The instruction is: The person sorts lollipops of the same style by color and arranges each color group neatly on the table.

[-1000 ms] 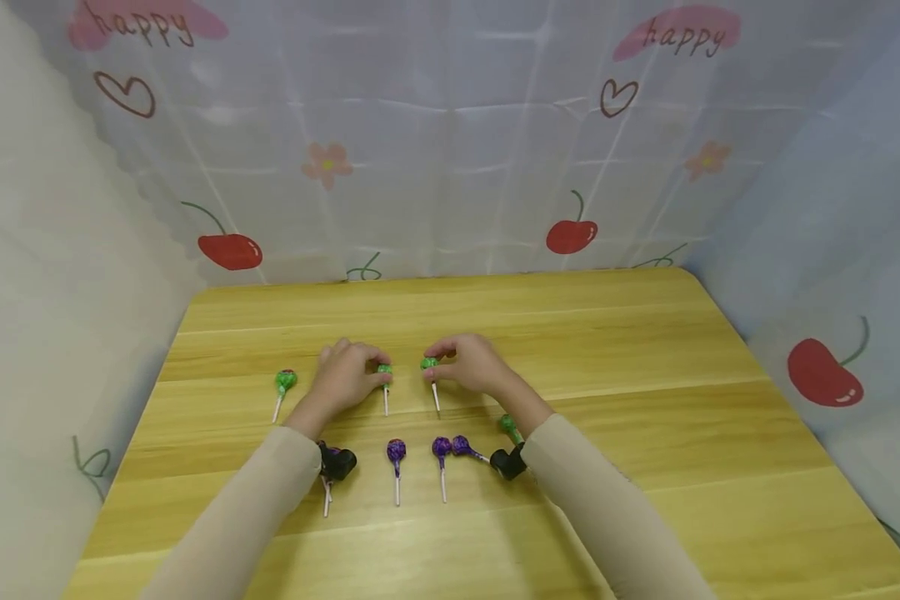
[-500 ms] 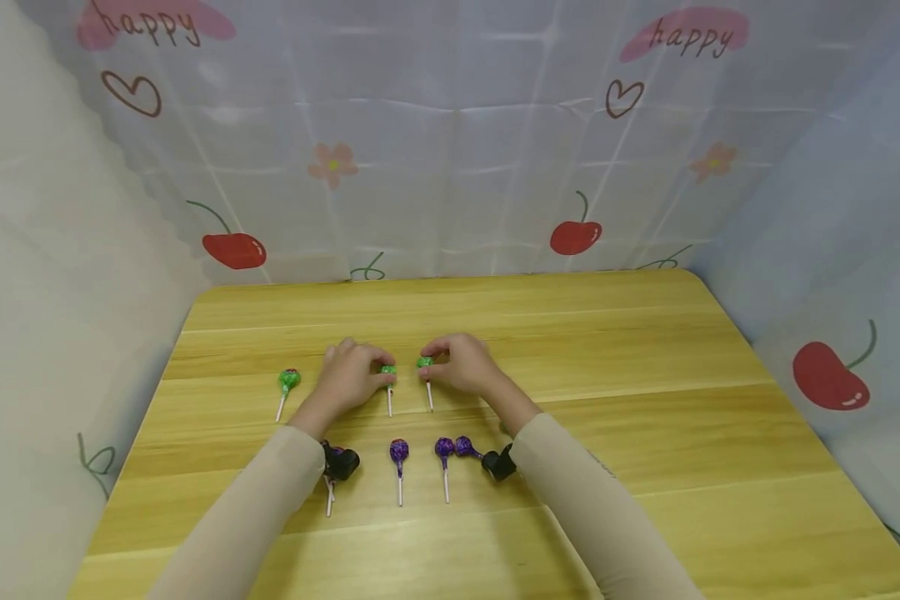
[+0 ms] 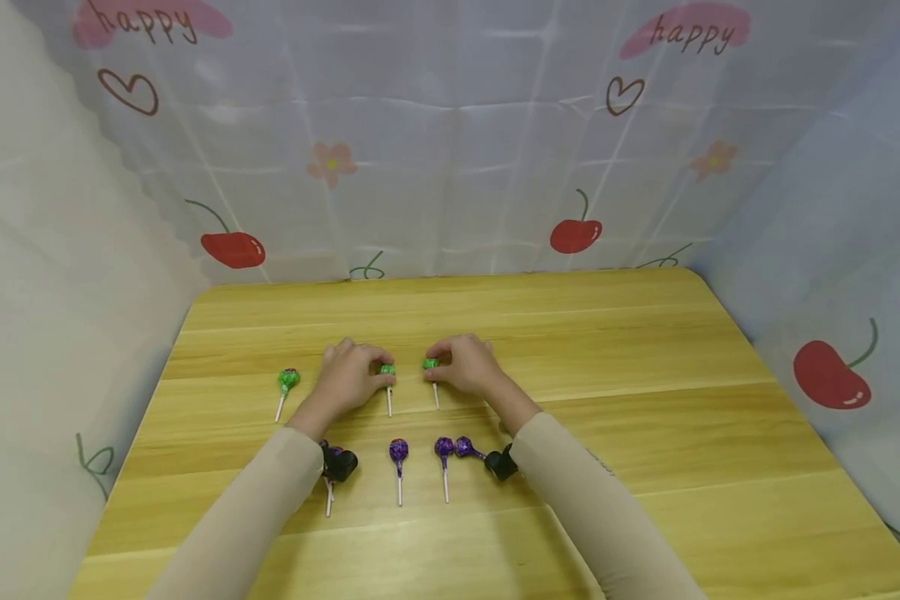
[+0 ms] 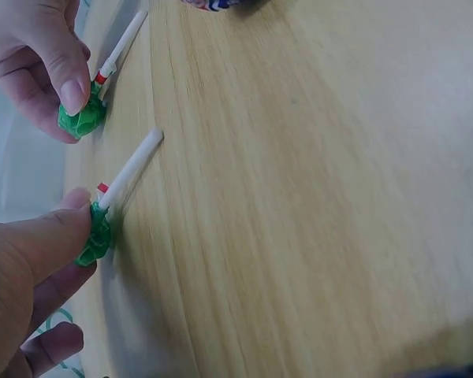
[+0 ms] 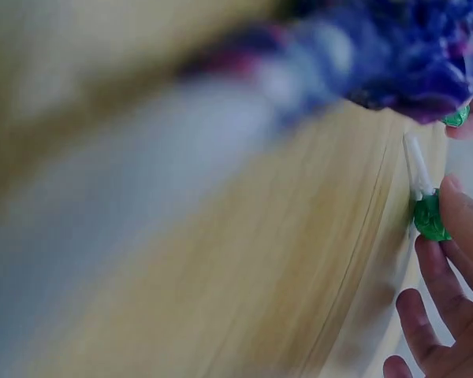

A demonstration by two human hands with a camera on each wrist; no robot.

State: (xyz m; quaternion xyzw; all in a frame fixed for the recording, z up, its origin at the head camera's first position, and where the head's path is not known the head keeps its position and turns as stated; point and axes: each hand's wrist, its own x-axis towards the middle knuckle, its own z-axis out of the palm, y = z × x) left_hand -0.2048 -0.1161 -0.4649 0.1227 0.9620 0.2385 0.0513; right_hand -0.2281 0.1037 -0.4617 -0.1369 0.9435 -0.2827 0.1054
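My left hand (image 3: 348, 375) pinches the wrapped head of a green lollipop (image 3: 387, 371) between thumb and fingers. Its white stick points back toward me. Just to the right, my right hand (image 3: 467, 365) pinches a second green lollipop (image 3: 431, 364) in the same way, with a small gap between the two candies. In the left wrist view, both sticks lie close to the wood, the near green wrapper (image 4: 97, 236) under the thumb. The right wrist view catches the right hand's green candy (image 5: 430, 216), with a blurred purple lollipop (image 5: 410, 55) close to the camera.
Another green lollipop (image 3: 288, 379) lies left of my left hand. Purple lollipops (image 3: 399, 452) form a nearer row, one (image 3: 467, 447) lying slantwise. More sticks (image 3: 329, 500) show below the black left wrist camera (image 3: 340, 463). The wooden table (image 3: 615, 333) ends at a printed curtain.
The right hand shifts slightly left, then a little back right with its lollipop. The right sleeve now mostly covers a green lollipop seen beside it earlier. My left hand keeps its pinch.
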